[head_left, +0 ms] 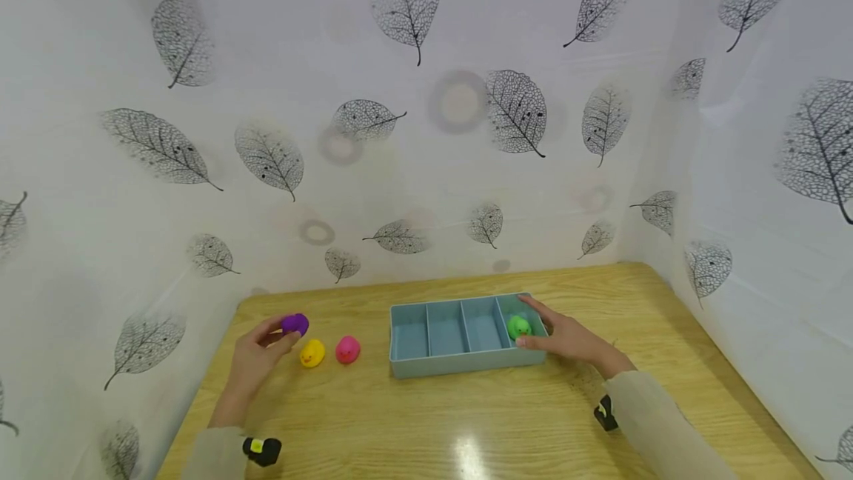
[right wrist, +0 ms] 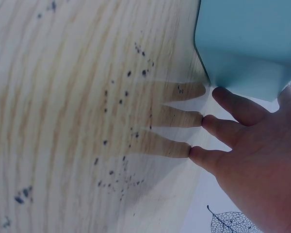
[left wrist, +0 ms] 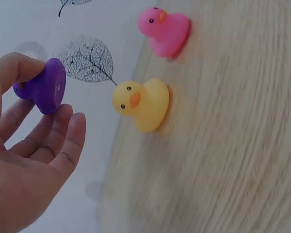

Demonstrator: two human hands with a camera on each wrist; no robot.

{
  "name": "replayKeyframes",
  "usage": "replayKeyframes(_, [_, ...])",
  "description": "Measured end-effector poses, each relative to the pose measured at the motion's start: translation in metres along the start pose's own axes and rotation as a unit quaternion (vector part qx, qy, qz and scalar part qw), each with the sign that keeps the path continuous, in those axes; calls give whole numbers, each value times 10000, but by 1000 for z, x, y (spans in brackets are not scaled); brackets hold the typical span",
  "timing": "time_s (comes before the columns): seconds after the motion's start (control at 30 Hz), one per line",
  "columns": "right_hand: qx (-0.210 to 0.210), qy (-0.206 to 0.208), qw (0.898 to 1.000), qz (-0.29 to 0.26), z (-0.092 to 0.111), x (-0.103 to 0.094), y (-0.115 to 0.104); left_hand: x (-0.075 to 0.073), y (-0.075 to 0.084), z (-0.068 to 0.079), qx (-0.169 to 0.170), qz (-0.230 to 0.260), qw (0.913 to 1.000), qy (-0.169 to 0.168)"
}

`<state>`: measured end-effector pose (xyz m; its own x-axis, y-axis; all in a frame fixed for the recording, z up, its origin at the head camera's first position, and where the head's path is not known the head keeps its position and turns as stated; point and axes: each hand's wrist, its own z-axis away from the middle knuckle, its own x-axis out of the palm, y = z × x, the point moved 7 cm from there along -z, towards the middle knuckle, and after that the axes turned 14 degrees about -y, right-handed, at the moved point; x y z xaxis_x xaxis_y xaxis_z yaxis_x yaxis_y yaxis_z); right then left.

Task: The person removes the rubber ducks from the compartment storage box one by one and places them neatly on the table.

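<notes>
My left hand (head_left: 252, 360) pinches a purple rubber duck (head_left: 295, 324) between thumb and fingers, above the table. In the left wrist view, the flat base of the purple duck (left wrist: 51, 87) faces the yellow duck. A yellow rubber duck (head_left: 312, 353) and a pink rubber duck (head_left: 347, 350) stand on the table just right of that hand. My right hand (head_left: 566, 335) holds the right end of a blue-grey divided box (head_left: 466, 363), thumb at the front and a finger at the back rim. A green rubber duck (head_left: 519, 327) sits in the box's rightmost compartment.
The wooden table (head_left: 426, 421) meets a pale leaf-printed sheet (head_left: 426, 169) at the back and sides. The box's other compartments lie left of the green duck. Dark specks (right wrist: 121, 97) mark the tabletop near my right hand. A black wrist device (head_left: 262, 450) shows at my left sleeve.
</notes>
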<state>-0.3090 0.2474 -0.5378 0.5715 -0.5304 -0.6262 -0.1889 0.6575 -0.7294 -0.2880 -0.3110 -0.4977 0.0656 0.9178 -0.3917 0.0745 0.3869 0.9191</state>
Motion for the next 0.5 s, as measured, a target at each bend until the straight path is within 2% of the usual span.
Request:
replayKeyframes(0.17, [31,21,10000,34,-1,-1,1,-6,-3,5,82,88,9999,110])
replayKeyframes(0.33, [72,23,10000,55,-2,0,1,-12,-10,10,-145,-88,9997,183])
replayKeyframes(0.5, [64,18,10000,44,-1,0,0,-15,-16,13,-407,-413,9983,98])
